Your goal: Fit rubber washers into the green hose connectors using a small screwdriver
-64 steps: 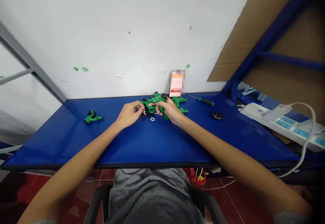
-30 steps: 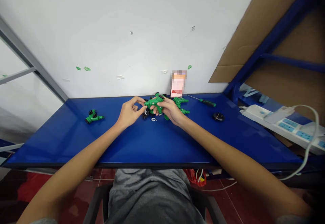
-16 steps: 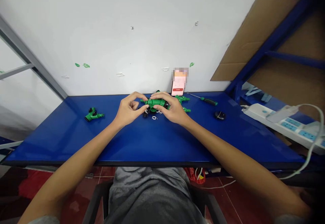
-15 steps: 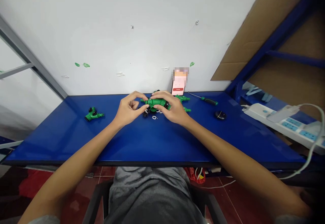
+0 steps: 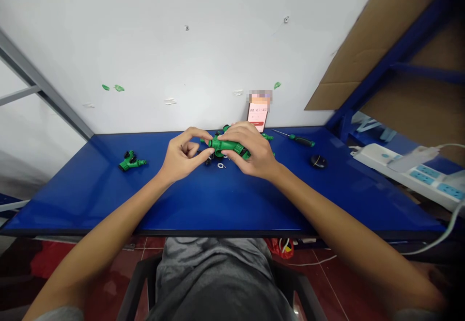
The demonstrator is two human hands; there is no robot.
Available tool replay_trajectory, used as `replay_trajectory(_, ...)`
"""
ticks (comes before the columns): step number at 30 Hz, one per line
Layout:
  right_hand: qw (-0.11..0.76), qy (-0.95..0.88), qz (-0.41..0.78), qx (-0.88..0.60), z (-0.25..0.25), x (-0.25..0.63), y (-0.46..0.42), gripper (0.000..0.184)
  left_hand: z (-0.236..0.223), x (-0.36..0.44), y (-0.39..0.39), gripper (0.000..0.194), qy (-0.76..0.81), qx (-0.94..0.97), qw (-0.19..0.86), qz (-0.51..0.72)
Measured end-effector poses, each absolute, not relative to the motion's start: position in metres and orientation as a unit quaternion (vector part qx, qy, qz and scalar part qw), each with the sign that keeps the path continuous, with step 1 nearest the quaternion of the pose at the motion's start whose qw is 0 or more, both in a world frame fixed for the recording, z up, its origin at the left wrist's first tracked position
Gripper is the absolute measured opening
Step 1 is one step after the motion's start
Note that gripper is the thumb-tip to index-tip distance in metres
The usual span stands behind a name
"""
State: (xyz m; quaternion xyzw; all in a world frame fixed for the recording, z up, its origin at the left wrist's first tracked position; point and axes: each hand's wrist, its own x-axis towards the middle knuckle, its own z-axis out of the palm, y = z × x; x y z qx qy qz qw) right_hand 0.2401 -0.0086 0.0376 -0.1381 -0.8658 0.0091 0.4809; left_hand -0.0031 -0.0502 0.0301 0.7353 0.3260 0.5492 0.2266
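Both hands meet over the back middle of the blue table (image 5: pixel 225 204), around a green hose connector (image 5: pixel 228 145) with black parts. My left hand (image 5: pixel 181 157) pinches its narrow left end between thumb and index finger, the other fingers curled. My right hand (image 5: pixel 257 150) wraps round its wider right part and hides some of it. Beneath and behind them lie more green connector pieces, partly covered, and small black parts (image 5: pixel 208 161). A white ring (image 5: pixel 221 166) lies just in front. Farther left rests a green two-way hose splitter (image 5: pixel 131 161).
A phone (image 5: pixel 256 117) leans on the white wall behind my right hand. To the right lie a screwdriver (image 5: pixel 300 140) with a green-black handle and a round black object (image 5: pixel 318 161). A white power strip (image 5: pixel 385 160) with cables stands beyond the table's right side.
The right hand has shifted slightly right and turned the connector's right end lower, covering more pieces behind. My left hand keeps its pinch at the narrow end. The view has tilted slightly.
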Motion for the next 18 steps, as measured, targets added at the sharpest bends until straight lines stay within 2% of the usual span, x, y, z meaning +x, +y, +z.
replay_trajectory(4,0.483,-0.865,-0.041,-0.129,0.038,0.239,-0.009,0.027,0.031,-0.004,-0.044,0.014,0.291,0.780,0.078,0.548)
replay_trajectory(8,0.474,-0.867,-0.038,-0.150,0.037,0.237,-0.009,0.021,0.028,-0.007,-0.036,0.010,0.264,0.803,-0.056,0.532)
replay_trajectory(11,0.468,-0.866,-0.022,-0.173,0.034,0.234,-0.009,0.017,0.025,-0.009,-0.033,0.009,0.259,0.811,-0.081,0.519)
replay_trajectory(18,0.465,-0.862,0.014,-0.203,0.033,0.231,-0.011,0.016,0.024,-0.008,-0.032,0.001,0.262,0.814,-0.064,0.515)
